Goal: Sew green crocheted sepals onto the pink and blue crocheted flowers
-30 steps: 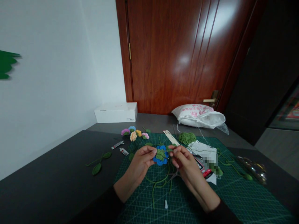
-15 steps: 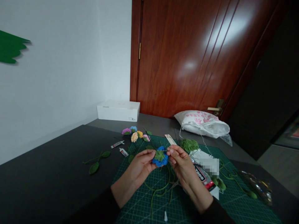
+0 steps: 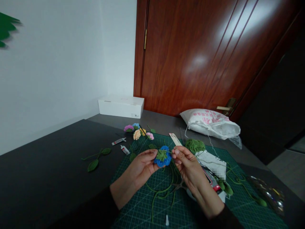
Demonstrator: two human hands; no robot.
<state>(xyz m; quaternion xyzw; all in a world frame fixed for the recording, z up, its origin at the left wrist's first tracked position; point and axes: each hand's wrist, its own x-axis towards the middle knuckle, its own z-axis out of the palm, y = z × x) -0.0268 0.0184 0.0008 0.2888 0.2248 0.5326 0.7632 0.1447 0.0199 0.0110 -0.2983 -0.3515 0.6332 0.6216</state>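
Observation:
A blue crocheted flower (image 3: pixel 166 160) with a green centre faces up at the middle, above the green cutting mat (image 3: pixel 143 203). My left hand (image 3: pixel 143 163) pinches its left edge between thumb and fingers. My right hand (image 3: pixel 187 162) is closed just right of the flower, its thumb and forefinger pressed on something thin, too small to make out, near the green part. Green yarn strands (image 3: pixel 164 192) trail on the mat below. Scissors (image 3: pixel 178 185) lie partly hidden beside my right wrist.
Several crocheted flowers (image 3: pixel 137 135), glue tubes (image 3: pixel 125 149) and a leaf sprig (image 3: pixel 93 165) lie at left. Behind are a white box (image 3: pixel 121 106) and a white bag (image 3: pixel 209 122). A green yarn ball (image 3: pixel 194 146), papers (image 3: pixel 213 163) and a shiny packet (image 3: pixel 268 194) are on the right.
The camera view has tilted and shifted slightly. My right hand has moved a little away from the flower, and the flower's green centre shows more fully.

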